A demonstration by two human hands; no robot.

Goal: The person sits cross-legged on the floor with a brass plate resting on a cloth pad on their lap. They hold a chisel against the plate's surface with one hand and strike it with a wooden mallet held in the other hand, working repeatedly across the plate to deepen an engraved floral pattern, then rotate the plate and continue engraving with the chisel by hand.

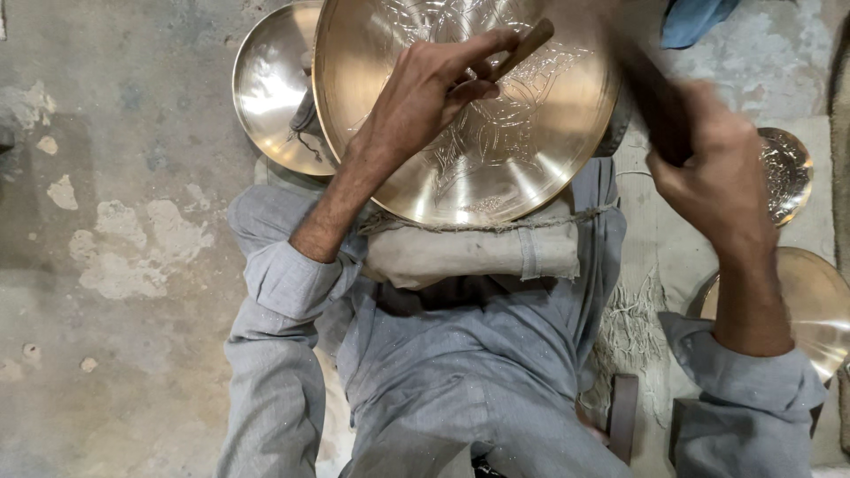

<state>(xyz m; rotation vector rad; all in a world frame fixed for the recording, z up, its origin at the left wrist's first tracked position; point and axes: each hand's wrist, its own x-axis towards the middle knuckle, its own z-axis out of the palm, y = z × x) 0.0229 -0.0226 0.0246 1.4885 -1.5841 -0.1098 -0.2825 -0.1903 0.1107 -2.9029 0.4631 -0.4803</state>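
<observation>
Left hand: The left hand (425, 88) rests on the big brass plate (549, 115). Its fingers are closed around a thin punch tool (524, 49), and the tip of the tool points down at the plate.

Right hand: The right hand (708, 173) is on the right, up in the air. It is closed tight on a dark hammer (660, 102). The hammer looks blurry, so I think it is moving fast.

Step in hand: It looks like the person is tapping a pattern into the plate with the tool and the hammer.

How to do it well: Hold the tool firm so the tip sits right on the line. Hit the top of the tool flat, with small, even taps. Keep the fingers low on the tool, away from the hammer. Keep the plate from sliding on the cloth pad (469, 252).

How the plate looks: It is round, gold in colour and very shiny. It has a raised rim. A star-like flower pattern of thin lines is cut into the middle.

Where the plate is: It leans on the cloth pad on the person's lap, in the far middle of the scene.

Things around: A plain brass plate (266, 97) lies behind it on the left. A small patterned dish (788, 173) and another brass plate (819, 301) lie on the right.
</observation>
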